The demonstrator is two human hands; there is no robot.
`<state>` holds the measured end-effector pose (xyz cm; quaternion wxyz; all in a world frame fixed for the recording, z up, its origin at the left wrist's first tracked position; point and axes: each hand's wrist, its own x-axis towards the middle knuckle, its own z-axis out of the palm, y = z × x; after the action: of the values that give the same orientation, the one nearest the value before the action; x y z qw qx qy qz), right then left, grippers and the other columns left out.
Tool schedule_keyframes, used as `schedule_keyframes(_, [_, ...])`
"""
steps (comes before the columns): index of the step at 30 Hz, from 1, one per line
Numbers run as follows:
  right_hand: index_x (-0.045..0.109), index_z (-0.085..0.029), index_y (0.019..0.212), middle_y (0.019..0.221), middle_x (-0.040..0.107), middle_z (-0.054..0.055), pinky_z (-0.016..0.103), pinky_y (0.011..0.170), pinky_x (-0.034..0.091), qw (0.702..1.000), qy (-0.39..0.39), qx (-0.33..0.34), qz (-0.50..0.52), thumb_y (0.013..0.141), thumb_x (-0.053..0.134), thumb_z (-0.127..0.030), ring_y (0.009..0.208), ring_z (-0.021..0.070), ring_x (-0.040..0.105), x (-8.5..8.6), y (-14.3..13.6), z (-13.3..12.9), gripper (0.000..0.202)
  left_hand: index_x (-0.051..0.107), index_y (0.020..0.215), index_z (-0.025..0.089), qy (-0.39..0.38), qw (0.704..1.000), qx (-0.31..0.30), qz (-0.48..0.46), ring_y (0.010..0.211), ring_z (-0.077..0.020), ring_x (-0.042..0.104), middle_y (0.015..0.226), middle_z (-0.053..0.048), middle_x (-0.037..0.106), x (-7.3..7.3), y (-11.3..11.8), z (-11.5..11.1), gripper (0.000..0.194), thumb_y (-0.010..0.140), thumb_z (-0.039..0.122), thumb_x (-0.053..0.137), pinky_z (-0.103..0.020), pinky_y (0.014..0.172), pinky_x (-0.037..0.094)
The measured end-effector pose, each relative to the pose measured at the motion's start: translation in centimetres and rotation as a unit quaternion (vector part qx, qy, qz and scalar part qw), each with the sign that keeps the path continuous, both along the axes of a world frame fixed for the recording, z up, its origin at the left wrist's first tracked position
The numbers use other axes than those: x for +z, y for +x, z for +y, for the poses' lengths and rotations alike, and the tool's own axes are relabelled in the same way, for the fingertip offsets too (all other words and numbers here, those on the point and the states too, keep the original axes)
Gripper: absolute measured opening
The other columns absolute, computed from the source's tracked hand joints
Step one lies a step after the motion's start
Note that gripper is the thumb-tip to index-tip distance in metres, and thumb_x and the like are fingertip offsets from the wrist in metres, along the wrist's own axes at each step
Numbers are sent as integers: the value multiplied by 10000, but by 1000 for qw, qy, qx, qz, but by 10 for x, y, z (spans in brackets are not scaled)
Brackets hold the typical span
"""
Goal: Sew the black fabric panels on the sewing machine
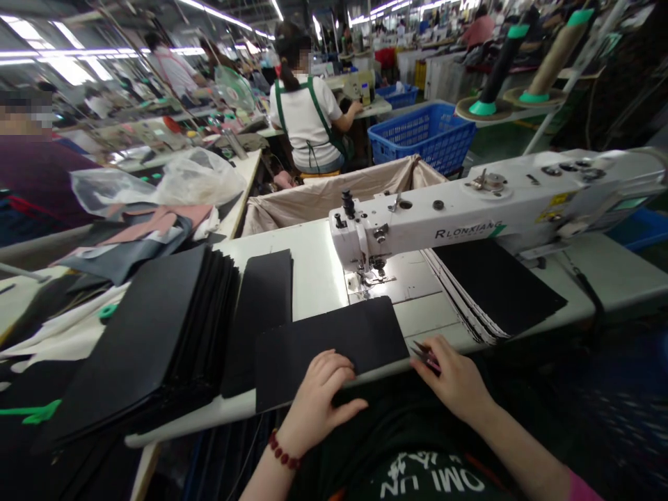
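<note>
A black rectangular panel (334, 334) lies at the table's front edge, its far right corner near the needle area of the white sewing machine (417, 216). My left hand (326, 393) rests on the panel's near edge, fingers stretched and thumb apart. Just off the panel's right end, my right hand (451, 376) is closed around small thread snips (426, 356), their pointed blades showing toward the panel. Left of that panel lies a narrower black panel stack (264, 299), with a taller stack of black panels (151, 320) beyond it.
Black pieces with pale edges (495, 285) are piled under the machine arm. Thread cones (558, 56) stand at upper right. Behind the table are a cloth-lined bin (334, 198) and a blue basket (422, 136). A co-worker (307, 111) sits ahead; fabric scraps (146, 236) lie left.
</note>
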<state>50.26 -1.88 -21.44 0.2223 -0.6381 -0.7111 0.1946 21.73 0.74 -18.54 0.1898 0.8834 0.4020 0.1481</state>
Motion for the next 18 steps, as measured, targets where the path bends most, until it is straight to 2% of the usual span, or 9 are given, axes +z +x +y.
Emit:
schedule_keyframes(2, [509, -244, 1200, 1240, 587, 75, 305, 767, 510, 999, 16, 49, 5, 899, 532, -433, 971, 206, 635, 1, -1, 4, 356, 493, 1307, 255, 40, 996, 39, 65, 1315, -295, 408, 1370, -81, 508, -1, -34, -2, 515, 832, 370, 656, -538, 1119, 269])
schedule_keyframes(3, [495, -261, 1255, 1335, 531, 71, 316, 797, 516, 997, 17, 77, 0, 889, 548, -390, 1012, 209, 625, 1, -2, 7, 391, 421, 1384, 277, 55, 992, 57, 98, 1362, -302, 351, 1437, -71, 447, -3, -50, -4, 588, 843, 345, 641, -562, 1125, 244])
schedule_keyframes(5, [507, -289, 1277, 1422, 465, 42, 328, 826, 524, 992, 7, 124, -13, 874, 527, -256, 1005, 194, 635, 1, -5, 12, 405, 365, 1426, 329, 72, 984, 78, 141, 1385, -292, 324, 1475, -35, 407, -7, -78, -8, 585, 883, 268, 574, -587, 1120, 237])
schedule_keyframes(7, [571, -289, 1200, 1403, 495, 15, 328, 852, 520, 989, -7, 149, -6, 837, 475, -135, 967, 172, 650, 1, -5, 15, 406, 423, 1387, 367, 76, 983, 84, 142, 1344, -264, 402, 1431, -4, 469, -7, -101, -12, 508, 909, 217, 511, -578, 1119, 254])
schedule_keyframes(9, [602, -279, 1129, 1337, 558, 9, 329, 892, 501, 988, -15, 153, 34, 815, 450, -96, 1005, 172, 636, 3, -3, 17, 394, 516, 1309, 372, 65, 989, 94, 96, 1263, -233, 505, 1342, 9, 561, -1, -117, -17, 422, 925, 204, 472, -544, 1118, 290])
schedule_keyframes(11, [595, -264, 1099, 1218, 630, 26, 321, 885, 494, 986, -20, 126, 109, 855, 452, -151, 1018, 181, 624, 11, 1, 18, 305, 603, 1205, 338, 37, 991, 130, 13, 1186, -225, 568, 1226, 1, 638, 12, -126, -21, 319, 927, 235, 486, -496, 1093, 353])
schedule_keyframes(13, [582, -242, 1058, 1031, 668, 36, 298, 820, 500, 980, -18, 70, 187, 905, 467, -267, 940, 187, 626, 24, 7, 18, 194, 650, 1096, 279, -11, 975, 207, -78, 1103, -233, 605, 1108, -21, 676, 29, -126, -24, 216, 909, 292, 541, -428, 1016, 438])
schedule_keyframes(15, [575, -227, 984, 879, 634, 20, 264, 722, 489, 973, -16, 10, 232, 915, 493, -371, 818, 173, 604, 40, 13, 19, 179, 651, 1010, 234, -67, 941, 295, -151, 963, -221, 627, 979, -29, 675, 46, -119, -25, 183, 885, 351, 588, -328, 859, 505])
schedule_keyframes(18, [559, -225, 905, 756, 541, -18, 224, 578, 427, 961, -54, -25, 270, 907, 518, -443, 662, 132, 516, 60, 21, 19, 222, 621, 966, 224, -173, 887, 360, -231, 724, -157, 559, 817, 1, 601, 64, -103, -23, 226, 876, 427, 587, -209, 605, 451])
